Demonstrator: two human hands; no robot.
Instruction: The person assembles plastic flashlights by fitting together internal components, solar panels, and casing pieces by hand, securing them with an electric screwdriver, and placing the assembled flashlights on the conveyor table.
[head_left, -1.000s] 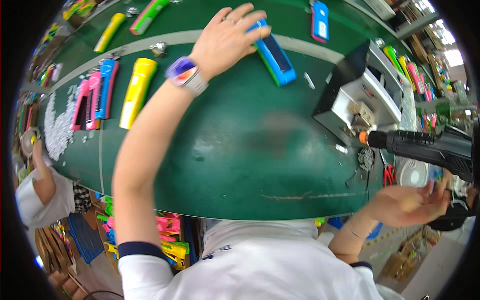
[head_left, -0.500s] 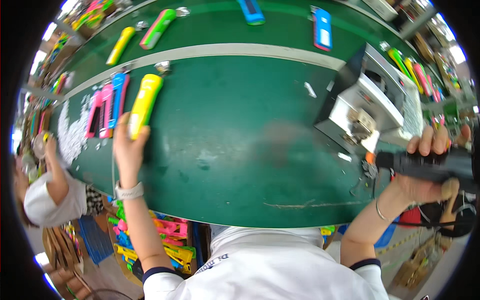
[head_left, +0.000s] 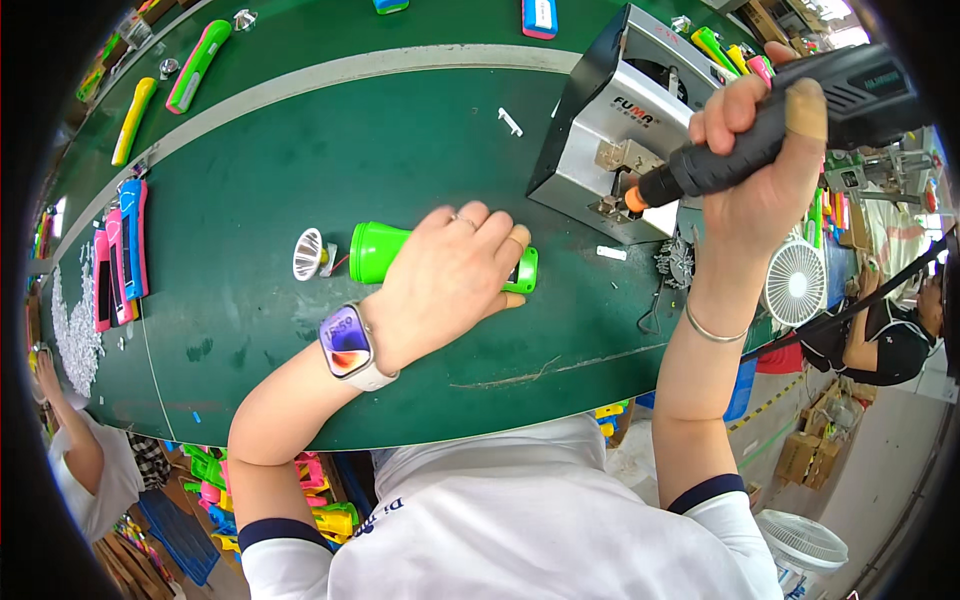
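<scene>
My left hand is closed over a green flashlight lying across the green tabletop. From the flashlight's wide end, a silvery reflector hangs out on thin wires and rests on the table. The narrow end pokes out beyond my fingers; the middle is hidden under the hand. My right hand grips a black electric screwdriver, held up at the right. Its orange-collared tip is at the front outlet of a silver and black box-shaped machine; whether it touches cannot be made out.
Pink and blue flashlights stand in a row at the left beside a heap of small white pieces. More flashlights lie beyond a pale divider strip. A white fan and a co-worker are at the right.
My left hand has moved right with the flashlight, now turned crosswise with its green side up. My right hand has raised the screwdriver to the machine. The view has shifted.
</scene>
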